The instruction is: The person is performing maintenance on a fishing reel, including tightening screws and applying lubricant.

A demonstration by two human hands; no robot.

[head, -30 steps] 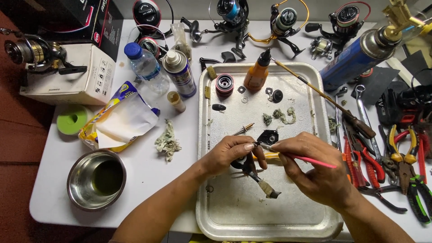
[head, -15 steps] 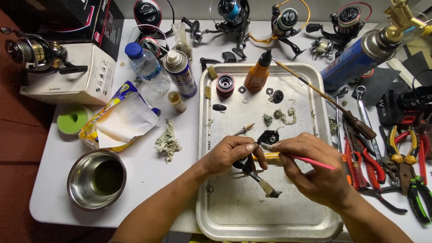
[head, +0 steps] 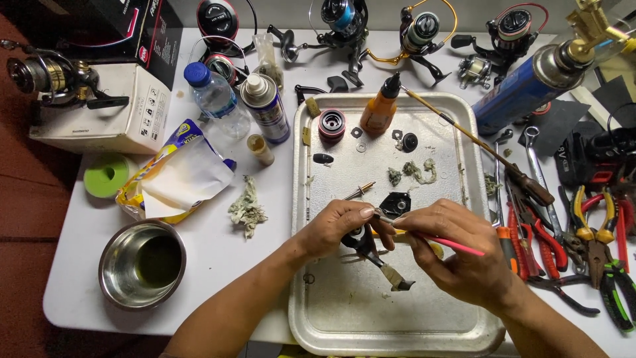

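Observation:
My left hand point(head: 338, 229) grips a black fishing reel body point(head: 366, 246) with a cork-tipped handle point(head: 396, 276) over the metal tray point(head: 397, 318). My right hand point(head: 454, 252) holds a thin pink brush point(head: 457, 245) whose tip meets the reel body near my left thumb. A black side plate point(head: 395, 203) lies on the tray just above my hands. A small brass-tipped pin point(head: 359, 192) rests to its left.
On the tray: an orange oil bottle point(head: 382, 109), a red spool point(head: 331, 124), grease-stained wads point(head: 414, 172). Left of it stand a spray can point(head: 266, 109), water bottle point(head: 215, 99), steel bowl point(head: 141, 264) and tissue pack point(head: 179, 176). Pliers and screwdrivers point(head: 570, 238) lie right; reels point(head: 424, 30) line the back.

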